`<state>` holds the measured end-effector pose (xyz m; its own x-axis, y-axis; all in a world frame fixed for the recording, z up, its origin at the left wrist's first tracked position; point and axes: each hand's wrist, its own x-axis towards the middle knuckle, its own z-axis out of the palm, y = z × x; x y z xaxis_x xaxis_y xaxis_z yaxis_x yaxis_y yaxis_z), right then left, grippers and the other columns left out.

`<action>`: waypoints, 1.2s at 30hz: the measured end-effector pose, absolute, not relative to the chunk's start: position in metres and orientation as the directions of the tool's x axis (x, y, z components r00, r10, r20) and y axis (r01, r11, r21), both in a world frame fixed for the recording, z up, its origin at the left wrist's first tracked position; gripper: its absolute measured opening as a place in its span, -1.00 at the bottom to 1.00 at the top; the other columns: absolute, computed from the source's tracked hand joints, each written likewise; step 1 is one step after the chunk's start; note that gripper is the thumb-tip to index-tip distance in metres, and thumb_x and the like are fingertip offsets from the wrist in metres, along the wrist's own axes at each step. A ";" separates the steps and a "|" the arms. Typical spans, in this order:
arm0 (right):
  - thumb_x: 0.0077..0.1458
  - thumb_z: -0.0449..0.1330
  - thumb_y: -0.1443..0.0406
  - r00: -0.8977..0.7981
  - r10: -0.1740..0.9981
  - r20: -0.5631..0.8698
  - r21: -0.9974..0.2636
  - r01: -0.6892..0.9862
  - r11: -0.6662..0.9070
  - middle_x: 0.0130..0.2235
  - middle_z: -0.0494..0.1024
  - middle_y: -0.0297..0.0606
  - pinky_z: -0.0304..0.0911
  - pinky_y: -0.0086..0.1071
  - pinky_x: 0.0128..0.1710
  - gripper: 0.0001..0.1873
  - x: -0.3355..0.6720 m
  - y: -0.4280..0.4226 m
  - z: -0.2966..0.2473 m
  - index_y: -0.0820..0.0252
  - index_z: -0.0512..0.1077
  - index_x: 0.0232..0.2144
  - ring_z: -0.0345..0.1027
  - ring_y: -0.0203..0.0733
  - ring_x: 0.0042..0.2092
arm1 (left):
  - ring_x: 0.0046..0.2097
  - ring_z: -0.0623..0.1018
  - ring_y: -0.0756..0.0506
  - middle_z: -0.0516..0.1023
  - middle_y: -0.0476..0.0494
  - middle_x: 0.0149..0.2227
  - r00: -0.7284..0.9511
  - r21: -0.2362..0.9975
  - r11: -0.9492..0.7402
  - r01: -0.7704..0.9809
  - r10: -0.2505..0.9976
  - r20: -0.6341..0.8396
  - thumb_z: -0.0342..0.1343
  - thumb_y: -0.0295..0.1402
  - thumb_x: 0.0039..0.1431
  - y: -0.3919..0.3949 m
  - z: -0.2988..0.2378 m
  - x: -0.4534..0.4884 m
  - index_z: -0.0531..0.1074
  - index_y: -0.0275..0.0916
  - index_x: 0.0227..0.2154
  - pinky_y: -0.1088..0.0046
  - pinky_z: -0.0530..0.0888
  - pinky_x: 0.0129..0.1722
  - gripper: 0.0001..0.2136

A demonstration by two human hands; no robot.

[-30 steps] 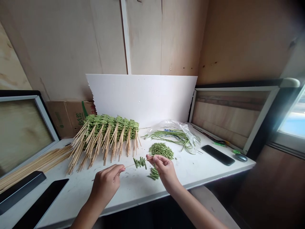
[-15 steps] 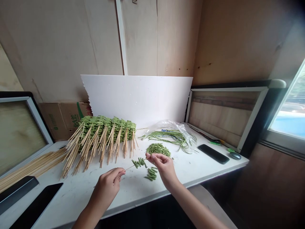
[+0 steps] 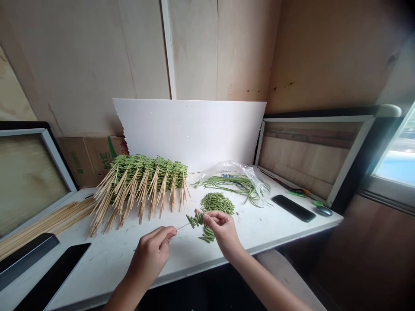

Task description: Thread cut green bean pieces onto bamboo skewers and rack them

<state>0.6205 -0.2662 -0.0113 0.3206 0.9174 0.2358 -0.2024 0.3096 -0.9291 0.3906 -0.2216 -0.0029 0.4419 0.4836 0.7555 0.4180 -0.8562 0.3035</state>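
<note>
A thin wooden skewer (image 3: 183, 226) runs between my hands, tilted up to the right. My left hand (image 3: 154, 250) is closed around its near end. Several short cut green pieces (image 3: 193, 221) are threaded crosswise near the far end; whether they are beans or garlic stems I cannot tell. There my right hand (image 3: 222, 231) pinches with thumb and fingers at the last pieces, which partly hide the skewer's tip. Below lies a small cluster of loose green pieces (image 3: 207, 235), partly covered by the right hand. A bigger pile of them (image 3: 218, 202) sits just behind.
Filled skewers (image 3: 149, 168) are stacked at the back left, sticks pointing forward. Bare skewers (image 3: 61, 220) lie at the left. Long green stalks (image 3: 227, 183) rest in a clear plastic bag (image 3: 259, 185). A phone (image 3: 293, 208) and mouse (image 3: 324, 211) are near the right edge.
My right hand has slid toward the left hand along the skewer, over the threaded pieces. The whole view has shifted slightly; my left hand keeps its hold.
</note>
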 end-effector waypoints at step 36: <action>0.12 0.33 -0.01 -0.083 0.967 0.240 -0.943 0.218 0.252 -0.23 0.63 -0.20 0.33 -0.34 -0.34 -0.63 0.656 -0.269 0.020 0.17 0.60 -0.24 0.48 -0.12 -0.29 | -0.54 0.44 -0.04 0.45 0.00 -0.58 0.479 0.549 -0.695 0.465 0.719 0.504 -0.03 -0.28 0.41 -0.211 -0.001 0.387 0.55 -0.20 -0.39 0.53 0.36 -0.47 -0.69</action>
<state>0.6562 -0.2687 0.0204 -0.0830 0.9673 0.2398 0.2177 0.2524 -0.9428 0.3873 -0.2111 -0.0009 0.4789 0.7189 0.5039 0.4650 -0.6946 0.5490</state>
